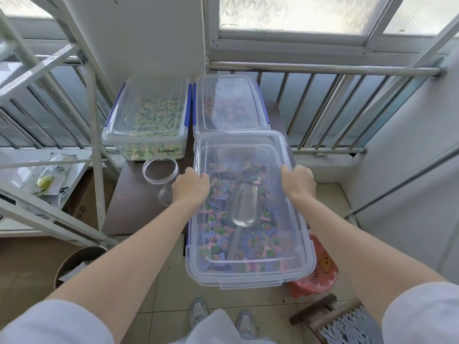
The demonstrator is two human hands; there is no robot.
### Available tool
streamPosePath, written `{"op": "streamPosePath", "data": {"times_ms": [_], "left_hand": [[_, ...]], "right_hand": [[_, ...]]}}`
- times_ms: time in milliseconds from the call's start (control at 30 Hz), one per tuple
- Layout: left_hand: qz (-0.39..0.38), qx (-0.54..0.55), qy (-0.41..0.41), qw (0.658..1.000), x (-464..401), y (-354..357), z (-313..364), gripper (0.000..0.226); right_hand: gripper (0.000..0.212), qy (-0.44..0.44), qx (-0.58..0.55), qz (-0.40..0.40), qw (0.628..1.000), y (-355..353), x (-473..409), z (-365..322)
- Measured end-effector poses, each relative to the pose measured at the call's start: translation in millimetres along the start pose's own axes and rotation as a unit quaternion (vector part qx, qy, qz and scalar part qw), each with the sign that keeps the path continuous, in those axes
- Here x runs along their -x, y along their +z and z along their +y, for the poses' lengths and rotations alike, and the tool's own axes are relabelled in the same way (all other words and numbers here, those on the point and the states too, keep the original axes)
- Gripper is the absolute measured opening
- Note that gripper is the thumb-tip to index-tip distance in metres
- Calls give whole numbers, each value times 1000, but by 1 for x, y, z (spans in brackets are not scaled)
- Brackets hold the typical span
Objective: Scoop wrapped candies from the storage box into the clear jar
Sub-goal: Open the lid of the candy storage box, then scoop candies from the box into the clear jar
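Directly below us sits the storage box (250, 274) of wrapped candies (250, 252), its long axis running away from us, with one metal scoop (244, 207) inside. Our left hand (190, 186) and right hand (298, 181) both clamp its clear lid (238, 145). One open jar (160, 170) stands just left, nearer our left hand. We count three boxes.

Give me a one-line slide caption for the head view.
Both hands, left hand and right hand, grip the clear lid over the candy storage box, metal scoop inside, open clear jar alongside.
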State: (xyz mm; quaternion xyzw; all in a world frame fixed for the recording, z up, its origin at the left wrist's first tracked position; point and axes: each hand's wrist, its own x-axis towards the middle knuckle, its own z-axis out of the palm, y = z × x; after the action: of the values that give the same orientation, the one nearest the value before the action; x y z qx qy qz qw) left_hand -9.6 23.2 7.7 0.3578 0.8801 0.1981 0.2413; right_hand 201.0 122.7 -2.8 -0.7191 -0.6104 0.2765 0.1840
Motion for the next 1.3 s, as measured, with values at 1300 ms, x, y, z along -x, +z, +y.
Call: {"op": "streamPosePath", "data": {"times_ms": [1300], "left_hand": [[-10,-71,26,997,-70,-73,-41,98]], "right_hand": [[62,76,-154,-94,981,47,-61,-143]]}}
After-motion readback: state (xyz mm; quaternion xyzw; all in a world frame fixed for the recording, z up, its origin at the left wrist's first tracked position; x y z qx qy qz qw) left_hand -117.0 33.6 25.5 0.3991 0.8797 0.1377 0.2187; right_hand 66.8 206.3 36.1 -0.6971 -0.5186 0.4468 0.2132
